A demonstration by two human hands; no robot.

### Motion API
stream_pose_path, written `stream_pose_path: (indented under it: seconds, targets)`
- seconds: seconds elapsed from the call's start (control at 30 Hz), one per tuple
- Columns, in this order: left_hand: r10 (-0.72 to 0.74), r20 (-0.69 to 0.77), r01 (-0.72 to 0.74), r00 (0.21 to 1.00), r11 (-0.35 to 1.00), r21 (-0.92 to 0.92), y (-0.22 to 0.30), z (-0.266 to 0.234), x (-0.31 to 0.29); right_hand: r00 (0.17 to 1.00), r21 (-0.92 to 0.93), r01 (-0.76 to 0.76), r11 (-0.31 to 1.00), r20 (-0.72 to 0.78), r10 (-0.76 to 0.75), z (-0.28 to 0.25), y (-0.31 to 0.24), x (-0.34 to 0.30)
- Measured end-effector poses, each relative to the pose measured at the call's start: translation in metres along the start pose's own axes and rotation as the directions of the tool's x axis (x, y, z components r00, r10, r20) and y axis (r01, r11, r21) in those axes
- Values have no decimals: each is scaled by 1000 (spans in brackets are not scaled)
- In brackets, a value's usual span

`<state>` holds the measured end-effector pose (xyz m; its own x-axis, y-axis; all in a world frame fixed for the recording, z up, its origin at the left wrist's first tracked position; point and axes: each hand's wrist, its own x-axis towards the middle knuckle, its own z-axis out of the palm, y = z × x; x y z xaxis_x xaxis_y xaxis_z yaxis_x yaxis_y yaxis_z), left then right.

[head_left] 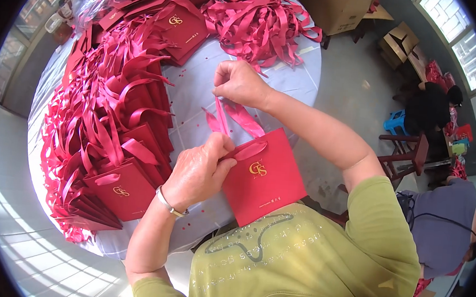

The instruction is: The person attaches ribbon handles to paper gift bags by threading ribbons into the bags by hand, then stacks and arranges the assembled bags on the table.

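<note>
A red paper gift bag [266, 175] with a gold emblem hangs tilted in front of my body, near the table's edge. My left hand [203, 165] pinches the bag's top left corner between thumb and fingers. Above it, my right hand [241, 83] is closed in a pinch on the end of a pink ribbon [222, 114] that rises from the bag's top. Another loop of the ribbon, a handle [244, 120], stands to the right of that strand. The ribbon tip inside my right fingers is hidden.
Rows of red gift bags [130, 196] with ribbon handles fill the table's left side. A heap of loose pink ribbons [260, 26] lies at the far side. A white cloth covers the round table [191, 112]. Other people [443, 218] sit at right, near a blue stool [396, 122].
</note>
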<state>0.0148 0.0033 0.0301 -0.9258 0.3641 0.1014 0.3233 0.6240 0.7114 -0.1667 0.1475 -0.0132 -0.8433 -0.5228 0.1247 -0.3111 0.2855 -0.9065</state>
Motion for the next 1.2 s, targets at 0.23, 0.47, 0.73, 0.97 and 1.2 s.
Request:
stream_pose_path:
  seconds: [0.23, 0.47, 0.73, 0.97, 1.2]
  targets:
    - [-6, 25, 8, 1000, 999, -49, -3, -1, 2, 990, -142, 104, 984, -84, -117, 9, 8, -10]
    - [-128, -40, 133, 991, 978, 158, -6, 5, -2, 967, -284, 131, 950, -172, -185, -31, -6, -45]
    - [-259, -88, 269, 962, 952, 147, 1, 2, -2, 925, 76, -310, 948, 253, 282, -57, -14, -117]
    - [-339, -43, 341, 940, 936, 90, 0, -7, -5, 801, 180, -513, 839, 452, 393, -61, -25, -112]
    - [353, -573, 1, 739, 851, 525, 32, 4, -15, 976, 390, -129, 912, -114, 186, -72, -11, -95]
